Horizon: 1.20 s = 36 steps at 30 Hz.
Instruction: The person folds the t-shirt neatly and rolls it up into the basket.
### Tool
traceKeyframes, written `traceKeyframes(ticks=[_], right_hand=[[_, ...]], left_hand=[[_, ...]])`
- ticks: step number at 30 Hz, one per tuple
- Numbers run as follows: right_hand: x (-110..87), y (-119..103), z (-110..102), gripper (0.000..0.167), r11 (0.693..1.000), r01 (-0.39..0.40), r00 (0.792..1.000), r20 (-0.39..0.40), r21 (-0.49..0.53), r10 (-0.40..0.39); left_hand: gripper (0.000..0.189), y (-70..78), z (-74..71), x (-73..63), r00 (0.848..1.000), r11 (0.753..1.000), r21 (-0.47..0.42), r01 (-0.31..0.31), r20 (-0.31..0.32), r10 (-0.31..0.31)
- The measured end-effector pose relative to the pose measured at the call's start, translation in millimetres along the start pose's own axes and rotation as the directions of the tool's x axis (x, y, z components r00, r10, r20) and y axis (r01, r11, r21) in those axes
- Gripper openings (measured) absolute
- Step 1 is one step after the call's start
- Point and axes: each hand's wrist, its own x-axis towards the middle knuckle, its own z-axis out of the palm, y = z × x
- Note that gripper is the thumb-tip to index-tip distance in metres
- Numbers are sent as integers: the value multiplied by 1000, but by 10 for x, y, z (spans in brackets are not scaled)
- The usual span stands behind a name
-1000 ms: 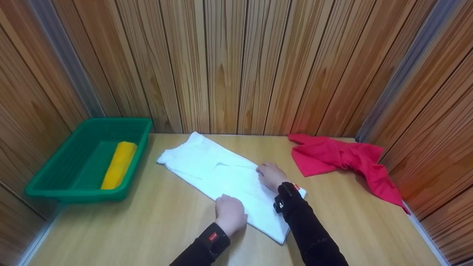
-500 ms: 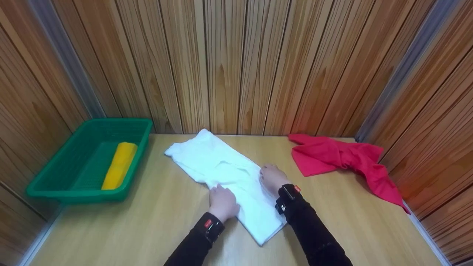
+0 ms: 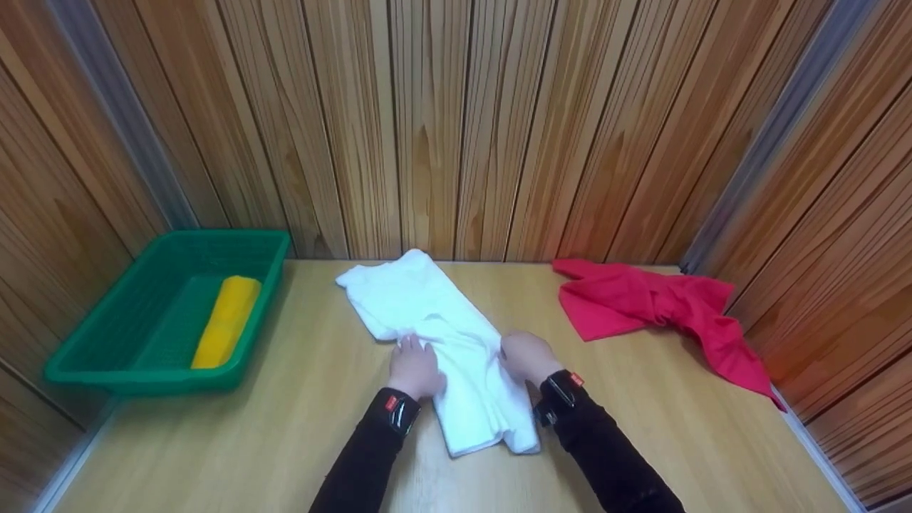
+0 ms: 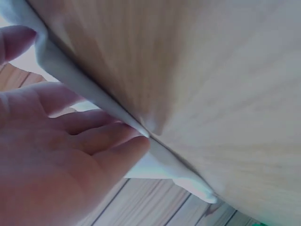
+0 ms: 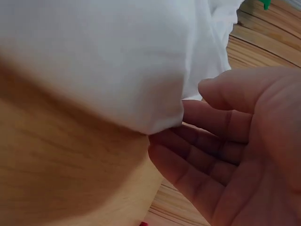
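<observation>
A white garment, folded into a long strip, lies on the table, wrinkled through its middle. My left hand rests at its left edge. In the left wrist view the fingers are extended with their tips along that edge, and the thumb sits apart from them, touching the cloth. On the opposite edge is my right hand. The right wrist view shows its fingers loosely bent with tips at a cloth corner, the thumb spread away. The garment's near end puckers into a small notch.
A green basket stands at the left with a yellow rolled cloth inside. A crumpled red cloth lies at the right. Wood-panelled walls close off the back and both sides of the table.
The white garment has turned, its far end shifting right and its near end left, and it has wrinkled and narrowed. My left hand has moved up and left; my right hand slightly down and right.
</observation>
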Motion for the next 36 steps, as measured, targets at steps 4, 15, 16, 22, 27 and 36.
traceKeyframes(ticks=[4,15,16,22,27,36], right_hand=[[-81,-39,25,22,999,48,998,-40,19,-47],[-137,-76,64,27,988,140,988,-74,60,-135],[-135,-75,64,28,988,137,989,-69,67,-132],[-119,-52,56,29,986,133,991,-46,97,-129],[-91,-19,43,23,982,131,991,-14,133,-130],[96,56,-51,17,984,74,995,-72,162,-63]], left_hand=[[70,-44,-24,52,1000,1000,-12,-17,8,17],[66,-178,-35,133,998,994,-85,-66,-18,65],[66,-183,-32,135,997,993,-88,-73,-24,72],[66,-195,-17,118,997,991,-111,-80,-20,78],[63,-207,-24,80,997,991,-111,-77,-14,76],[49,-64,-47,-148,986,979,-144,-145,-106,131]])
